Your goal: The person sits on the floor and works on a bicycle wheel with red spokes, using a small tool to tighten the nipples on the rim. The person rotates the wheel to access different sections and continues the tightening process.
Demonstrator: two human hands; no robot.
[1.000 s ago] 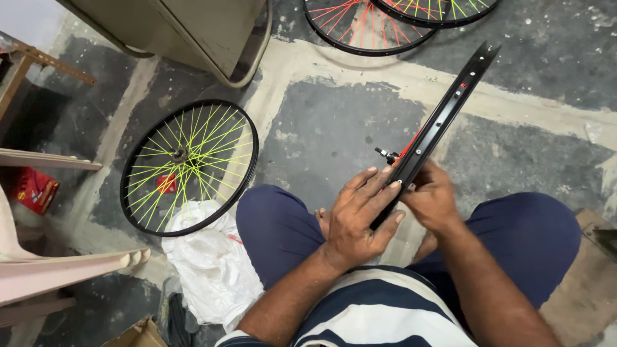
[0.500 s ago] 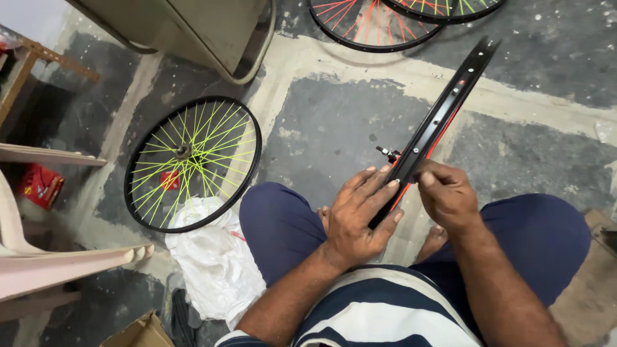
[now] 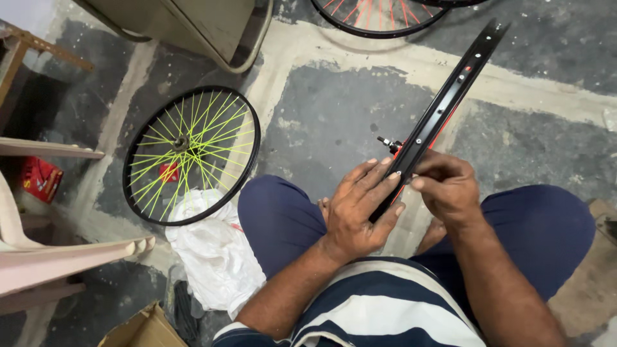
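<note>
I sit on the floor with a black bicycle wheel rim held edge-on between my knees; red spokes show along its inner side and a hub axle sticks out to its left. My left hand wraps around the lower part of the rim. My right hand pinches the rim's edge from the right, fingertips close to those of the left hand. Whether the right fingers hold a small part is hidden.
A black wheel with yellow-green spokes lies on the concrete floor to my left, partly over a white plastic bag. Another red-spoked wheel lies at the top. A metal cabinet, a pink plastic chair and a cardboard box stand around.
My right hand has slid up from under the rim to its right edge. The view has drifted slightly; the left hand stays on the rim.
</note>
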